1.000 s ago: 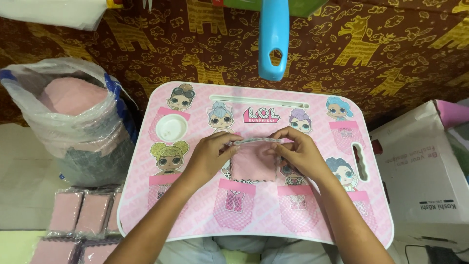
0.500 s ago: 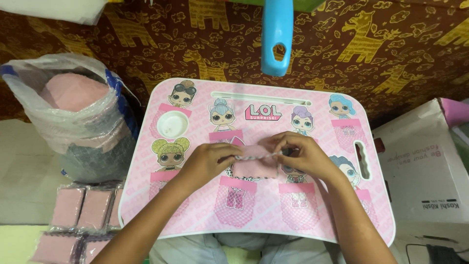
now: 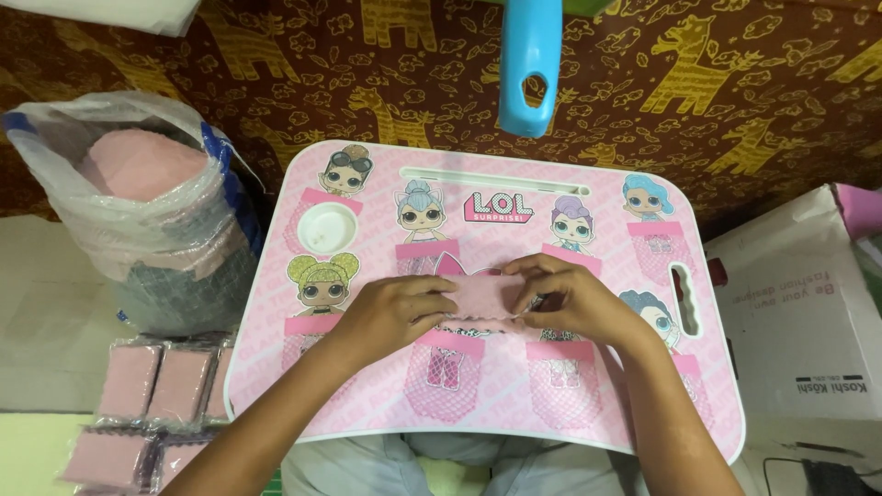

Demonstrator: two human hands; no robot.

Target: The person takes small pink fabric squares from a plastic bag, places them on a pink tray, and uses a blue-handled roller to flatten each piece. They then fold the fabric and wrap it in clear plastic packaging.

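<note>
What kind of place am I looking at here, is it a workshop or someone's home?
Most likely a home, with someone packing by hand on the floor. Both hands fold a pink cloth on a child's pink lap table, beside a plastic bag of pink cloths and wrapped packets.

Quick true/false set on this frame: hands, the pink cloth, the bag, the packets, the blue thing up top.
1. Both hands hold a small pink cloth on the lap table. True: the left hand and right hand grip it from either side.
2. The plastic bag sits to the right of the table. False: it is on the left.
3. Wrapped pink packets lie on the floor at lower left. True.
4. The blue plastic handle rests in the table's round cup recess. False: it hangs above the table's far edge; the recess is empty.
5. A cardboard box stands on the right. True.
</note>
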